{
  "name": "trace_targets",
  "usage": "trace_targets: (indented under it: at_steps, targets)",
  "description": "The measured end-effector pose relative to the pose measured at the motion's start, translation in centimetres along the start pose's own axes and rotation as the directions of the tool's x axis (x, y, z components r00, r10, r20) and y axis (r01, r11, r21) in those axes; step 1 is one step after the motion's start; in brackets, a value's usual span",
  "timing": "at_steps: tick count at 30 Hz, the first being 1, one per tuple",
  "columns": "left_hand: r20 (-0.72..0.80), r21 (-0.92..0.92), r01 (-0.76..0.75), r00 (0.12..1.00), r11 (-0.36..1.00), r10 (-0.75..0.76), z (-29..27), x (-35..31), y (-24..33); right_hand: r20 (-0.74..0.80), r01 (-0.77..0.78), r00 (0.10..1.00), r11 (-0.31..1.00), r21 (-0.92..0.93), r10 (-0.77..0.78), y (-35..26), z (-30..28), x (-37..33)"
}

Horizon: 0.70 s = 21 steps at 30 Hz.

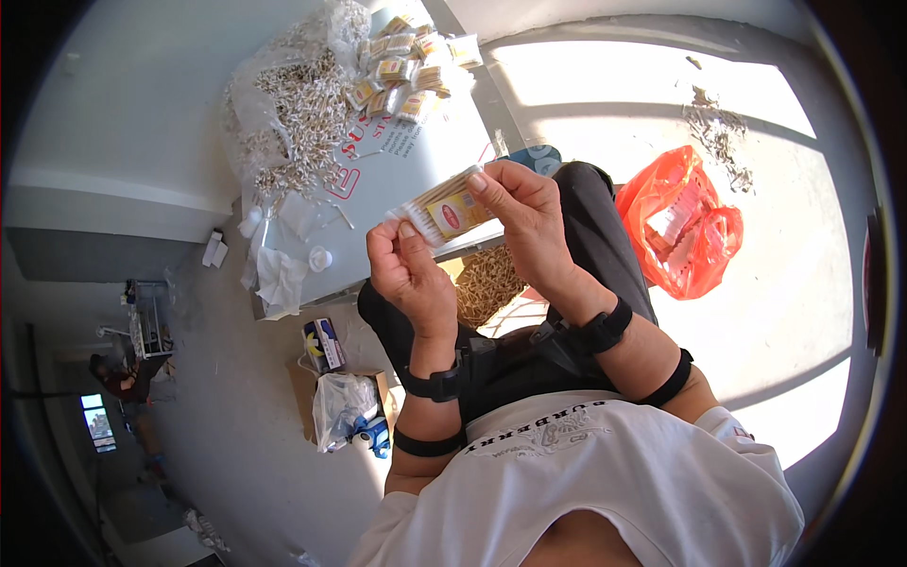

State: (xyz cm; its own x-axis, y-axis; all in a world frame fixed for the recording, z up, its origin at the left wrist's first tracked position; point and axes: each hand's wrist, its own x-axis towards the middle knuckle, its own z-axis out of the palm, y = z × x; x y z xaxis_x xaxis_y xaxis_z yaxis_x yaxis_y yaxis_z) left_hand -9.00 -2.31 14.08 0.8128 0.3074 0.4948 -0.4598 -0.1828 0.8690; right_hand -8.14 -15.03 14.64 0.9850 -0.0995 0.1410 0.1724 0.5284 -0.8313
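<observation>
A flat clear packet of wooden-stick cotton swabs (452,214) with a yellow label is stretched between my two hands, above the near edge of the table. My left hand (413,282) pinches its left end between thumb and fingers. At the other end my right hand (529,219) grips the packet, thumb on top. On the table (378,213) a large heap of loose cotton swabs (312,109) spills from a clear plastic bag. Beside that heap lies a pile of several filled swab packets (402,74).
Crumpled white plastic (281,277) lies on the table's left corner. A container of brown sticks (489,282) sits between my legs. A red plastic bag (675,231) stands on the floor at right, near scattered swabs (718,137). A cardboard box (304,402) is at lower left; another person (121,383) is far left.
</observation>
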Motion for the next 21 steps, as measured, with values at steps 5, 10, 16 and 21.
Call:
trace_targets:
  at_steps: [5,10,16,21]
  targets:
    - [0.020,-0.139,0.113,0.994,0.984,-0.111,0.4,-0.3,0.2,-0.098,0.062,0.993,0.998,0.003,-0.061,1.3,-0.1,0.0]
    - [-0.040,-0.056,0.042,0.998,0.998,-0.044,0.2,0.0,-0.9,-0.111,0.061,0.992,0.997,0.048,-0.055,1.2,0.3,-0.3]
    - [0.026,-0.047,0.147,0.989,0.988,-0.145,0.4,-0.2,0.4,-0.077,-0.012,0.997,1.000,0.015,0.013,0.7,0.2,0.0]
    - [0.035,-0.146,0.165,0.986,0.975,-0.162,0.5,-0.3,-0.3,-0.116,0.006,0.993,1.000,0.001,-0.006,1.3,0.0,0.1]
